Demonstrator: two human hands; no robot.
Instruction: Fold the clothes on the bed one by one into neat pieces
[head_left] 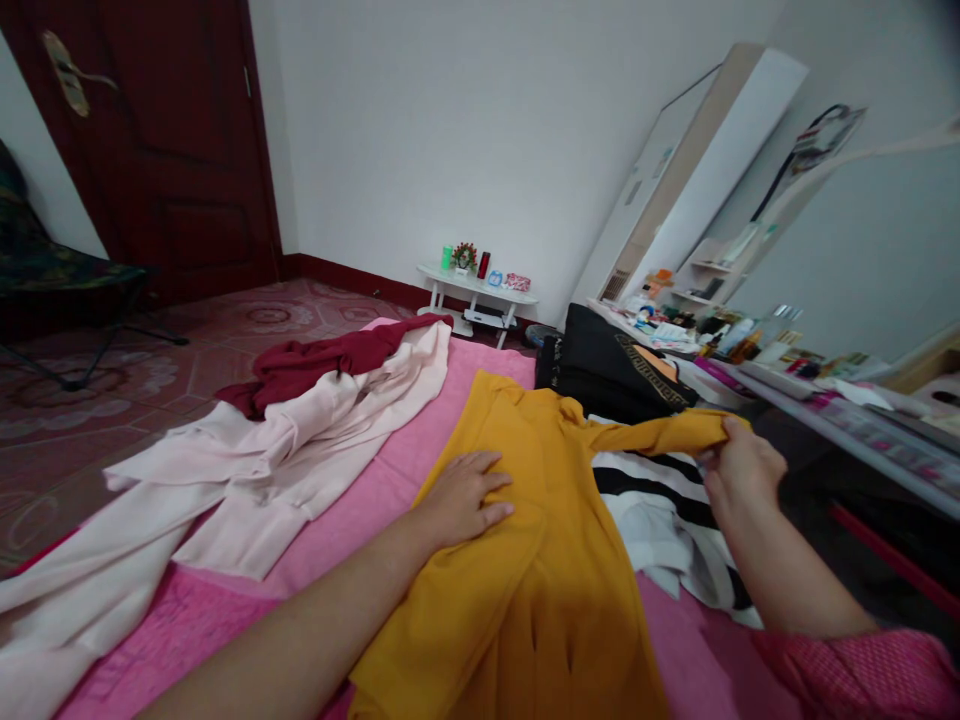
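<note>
A mustard-yellow long-sleeved garment (525, 510) lies spread over the pink bedding, its lower part running out of view at the bottom. My left hand (466, 500) rests flat on its left side, fingers spread. Out to the right, my right hand (746, 465) is closed around the end of one yellow sleeve, which stretches sideways from the shoulder. Under that sleeve lies a black-and-white striped garment (652, 510). The other sleeve appears folded down over the body, near my left forearm.
Pale pink clothing (300, 440) and a dark red garment (322, 362) lie left on the pink bedding (390, 465). Folded black clothes (600, 365) sit beyond the yellow garment. A dressing table (862, 420) crowded with bottles stands close on the right. A small white table (480, 285) is by the wall.
</note>
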